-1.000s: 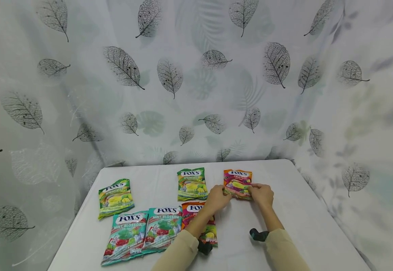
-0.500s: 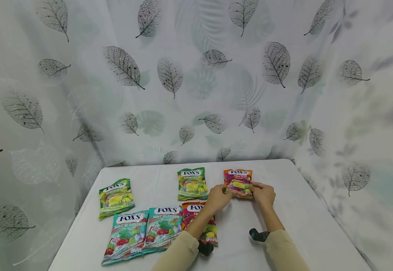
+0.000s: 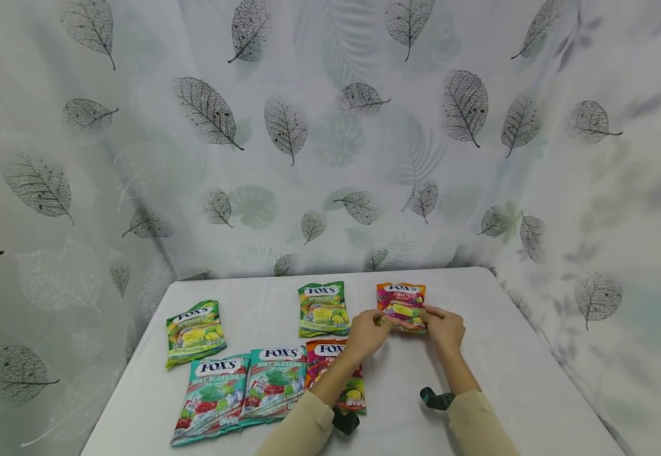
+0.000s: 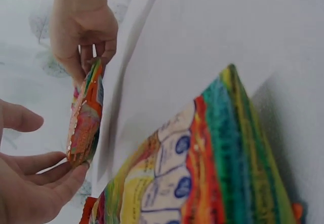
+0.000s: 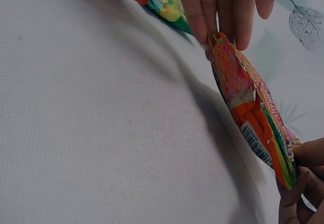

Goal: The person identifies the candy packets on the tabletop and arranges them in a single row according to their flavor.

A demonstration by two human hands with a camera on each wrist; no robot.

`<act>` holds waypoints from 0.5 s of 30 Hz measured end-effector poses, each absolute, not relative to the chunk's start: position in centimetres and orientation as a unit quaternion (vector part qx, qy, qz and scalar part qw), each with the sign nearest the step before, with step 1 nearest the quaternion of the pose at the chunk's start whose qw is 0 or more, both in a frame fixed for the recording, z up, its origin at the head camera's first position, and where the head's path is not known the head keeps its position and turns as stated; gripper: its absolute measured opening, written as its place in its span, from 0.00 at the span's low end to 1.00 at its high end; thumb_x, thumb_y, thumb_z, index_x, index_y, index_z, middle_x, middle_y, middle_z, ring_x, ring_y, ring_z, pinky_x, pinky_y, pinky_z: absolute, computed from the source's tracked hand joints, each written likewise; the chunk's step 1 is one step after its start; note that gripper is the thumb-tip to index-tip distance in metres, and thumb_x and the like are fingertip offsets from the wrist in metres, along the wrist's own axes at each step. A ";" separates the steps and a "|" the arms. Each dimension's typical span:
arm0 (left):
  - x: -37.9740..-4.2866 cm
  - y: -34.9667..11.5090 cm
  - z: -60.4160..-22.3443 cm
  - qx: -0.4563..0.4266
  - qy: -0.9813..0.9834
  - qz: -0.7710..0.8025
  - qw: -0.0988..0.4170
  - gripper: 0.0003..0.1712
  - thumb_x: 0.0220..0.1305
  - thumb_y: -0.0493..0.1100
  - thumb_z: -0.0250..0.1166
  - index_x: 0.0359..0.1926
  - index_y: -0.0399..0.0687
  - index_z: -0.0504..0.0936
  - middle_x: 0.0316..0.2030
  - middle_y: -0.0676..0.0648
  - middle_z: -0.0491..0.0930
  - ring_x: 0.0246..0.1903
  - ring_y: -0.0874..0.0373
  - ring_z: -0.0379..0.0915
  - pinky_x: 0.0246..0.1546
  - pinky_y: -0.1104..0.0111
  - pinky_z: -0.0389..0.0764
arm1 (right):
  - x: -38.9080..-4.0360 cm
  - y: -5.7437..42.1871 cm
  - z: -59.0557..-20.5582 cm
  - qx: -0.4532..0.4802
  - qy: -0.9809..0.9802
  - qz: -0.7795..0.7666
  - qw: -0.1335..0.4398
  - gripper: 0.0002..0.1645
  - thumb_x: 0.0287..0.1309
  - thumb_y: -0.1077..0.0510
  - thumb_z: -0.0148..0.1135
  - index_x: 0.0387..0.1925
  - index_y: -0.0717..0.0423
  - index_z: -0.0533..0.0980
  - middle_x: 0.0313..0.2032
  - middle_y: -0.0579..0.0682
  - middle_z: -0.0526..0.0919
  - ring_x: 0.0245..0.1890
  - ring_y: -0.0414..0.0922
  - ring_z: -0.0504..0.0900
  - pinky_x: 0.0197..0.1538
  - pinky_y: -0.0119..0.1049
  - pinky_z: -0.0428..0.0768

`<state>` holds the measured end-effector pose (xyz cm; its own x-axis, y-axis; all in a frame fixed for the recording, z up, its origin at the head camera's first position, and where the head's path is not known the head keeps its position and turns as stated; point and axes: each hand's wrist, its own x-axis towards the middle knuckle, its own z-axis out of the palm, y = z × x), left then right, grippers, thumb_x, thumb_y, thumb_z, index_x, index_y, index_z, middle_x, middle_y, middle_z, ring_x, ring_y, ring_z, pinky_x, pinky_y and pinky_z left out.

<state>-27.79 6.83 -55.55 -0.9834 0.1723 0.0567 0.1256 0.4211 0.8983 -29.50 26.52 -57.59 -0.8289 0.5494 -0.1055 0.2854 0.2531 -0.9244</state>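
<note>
A red and purple Fox's Fruits candy bag [image 3: 401, 305] is between both hands at the far right of the table, its front facing up. My right hand [image 3: 445, 327] pinches its right edge, thumb on the front and fingers behind, as the right wrist view shows. Against the bag's left end rest the fairly straight fingers of my left hand [image 3: 367, 334], with the thumb held apart from it in the left wrist view. Below my left forearm lies another Fox's Fruits bag [image 3: 355, 387], partly covered by that arm.
Two green Spring Tea candy bags lie on the white table [image 3: 398, 386], one at far left [image 3: 196, 334] and one at back middle [image 3: 322, 310]. Two teal Mint Blossom bags, left [image 3: 211, 400] and right [image 3: 275, 386], lie at front left. A leaf-print curtain [image 3: 330, 158] surrounds the table.
The held candy bag has shifted slightly to the right and toward the back. My right hand has moved a little right with it; the other bags stay where they were.
</note>
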 end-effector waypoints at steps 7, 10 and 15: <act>-27.4 6.9 -55.4 0.084 0.844 0.529 0.011 0.25 0.68 0.43 0.63 0.61 0.34 0.83 0.51 0.42 0.85 0.39 0.58 0.76 0.39 0.65 0.79 | -29.3 26.5 -57.2 -0.266 -0.778 0.555 0.127 0.17 0.62 0.56 0.72 0.50 0.60 0.88 0.56 0.64 0.85 0.59 0.56 0.79 0.48 0.39 0.74; -27.3 6.9 -55.5 0.082 0.845 0.528 0.007 0.24 0.69 0.43 0.64 0.61 0.33 0.83 0.52 0.41 0.85 0.44 0.57 0.77 0.44 0.62 0.82 | -29.2 26.3 -57.1 -0.265 -0.779 0.553 0.127 0.18 0.62 0.56 0.72 0.50 0.60 0.88 0.56 0.64 0.85 0.62 0.57 0.78 0.51 0.40 0.72; -27.0 6.7 -55.4 0.081 0.843 0.532 0.001 0.23 0.70 0.43 0.63 0.60 0.33 0.83 0.53 0.40 0.85 0.47 0.55 0.78 0.48 0.59 0.82 | -29.0 26.1 -56.8 -0.261 -0.780 0.555 0.126 0.17 0.62 0.55 0.72 0.50 0.60 0.88 0.57 0.64 0.85 0.62 0.58 0.78 0.52 0.43 0.73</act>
<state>-27.03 6.71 -55.40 -0.9868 0.1383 0.0845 0.1358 0.4210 0.8968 -29.01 26.08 -56.76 -0.8321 0.5466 -0.0939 0.2673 0.2469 -0.9315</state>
